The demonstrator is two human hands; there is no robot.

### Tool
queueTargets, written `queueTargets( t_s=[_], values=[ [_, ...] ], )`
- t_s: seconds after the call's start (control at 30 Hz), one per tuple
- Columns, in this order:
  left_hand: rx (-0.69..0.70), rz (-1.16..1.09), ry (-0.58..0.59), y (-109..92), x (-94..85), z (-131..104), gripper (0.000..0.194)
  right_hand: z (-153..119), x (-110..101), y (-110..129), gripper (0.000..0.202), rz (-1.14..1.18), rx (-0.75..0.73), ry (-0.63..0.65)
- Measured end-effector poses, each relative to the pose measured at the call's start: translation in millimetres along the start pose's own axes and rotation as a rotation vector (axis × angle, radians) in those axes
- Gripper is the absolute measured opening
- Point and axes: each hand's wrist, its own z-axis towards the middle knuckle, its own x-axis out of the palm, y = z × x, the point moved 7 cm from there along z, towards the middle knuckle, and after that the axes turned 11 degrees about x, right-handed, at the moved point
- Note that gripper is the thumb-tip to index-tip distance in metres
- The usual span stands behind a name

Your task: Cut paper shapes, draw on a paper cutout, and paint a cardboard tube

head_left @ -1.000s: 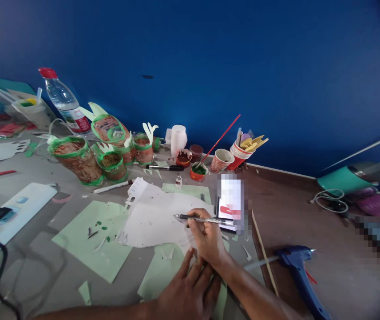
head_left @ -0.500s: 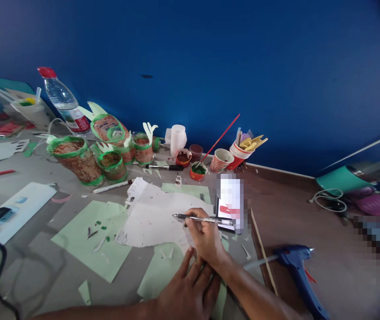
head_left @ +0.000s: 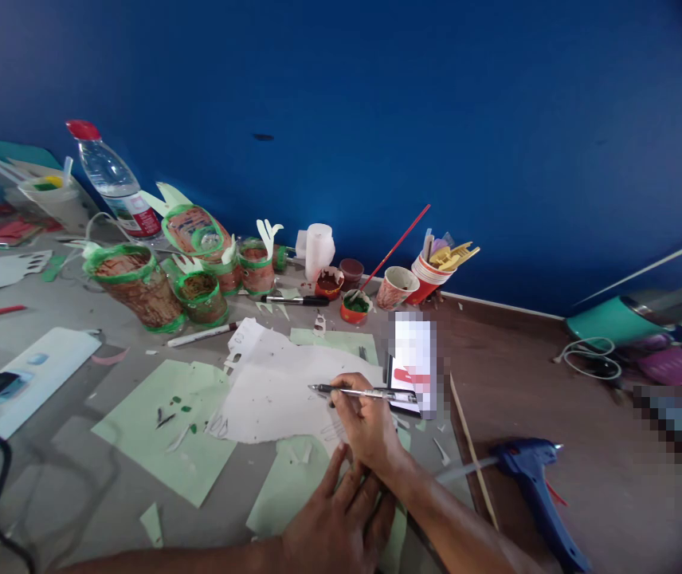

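Observation:
My right hand (head_left: 366,426) is closed around a pen (head_left: 370,392), whose dark tip points left above a torn white sheet of paper (head_left: 275,379). Whether the tip touches the sheet I cannot tell. Small pencilled loops mark the sheet's lower left corner and the part beside my right hand. My left hand (head_left: 341,514) lies flat with fingers apart at the sheet's lower right edge, partly beneath my right wrist. Under and around the white sheet are green paper pieces (head_left: 167,422) with small scraps on them. A lit phone (head_left: 409,359) lies just beyond my right hand.
Brown pots with green rims (head_left: 131,283) stand at the back left beside a water bottle (head_left: 117,179). Paint cups (head_left: 354,306), a paper cup (head_left: 397,287) and a marker (head_left: 296,300) line the back. A blue glue gun (head_left: 535,486) lies right, near a thin wooden stick (head_left: 473,450).

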Motion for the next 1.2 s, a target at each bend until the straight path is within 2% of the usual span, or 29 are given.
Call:
queueTargets(
  t_s=[0.4, 0.53, 0.7, 0.97, 1.2],
  values=[
    [0.019, -0.018, 0.047, -2.2, 5.4, -2.1, 0.037, -0.9, -2.2, 3.0, 0.012, -0.018, -0.009, -0.017],
    [0.001, -0.018, 0.011, -1.0, 3.8, -1.9, 0.035, -1.7, -2.6, 1.0, 0.013, -0.026, 0.01, -0.015],
    [-0.008, -0.026, 0.038, -1.4, 7.1, -1.9, 0.035, -1.5, -5.3, 4.1, 0.011, -0.038, -0.015, -0.042],
    [-0.002, 0.007, 0.001, -2.2, 4.7, -2.6, 0.036, -2.5, -8.7, 6.9, 0.013, -0.066, -0.026, -0.067],
    [-0.007, 0.002, 0.009, -1.4, 4.3, -2.3, 0.036, -1.6, -7.7, 1.9, 0.013, -0.054, 0.038, -0.04]
  ],
)
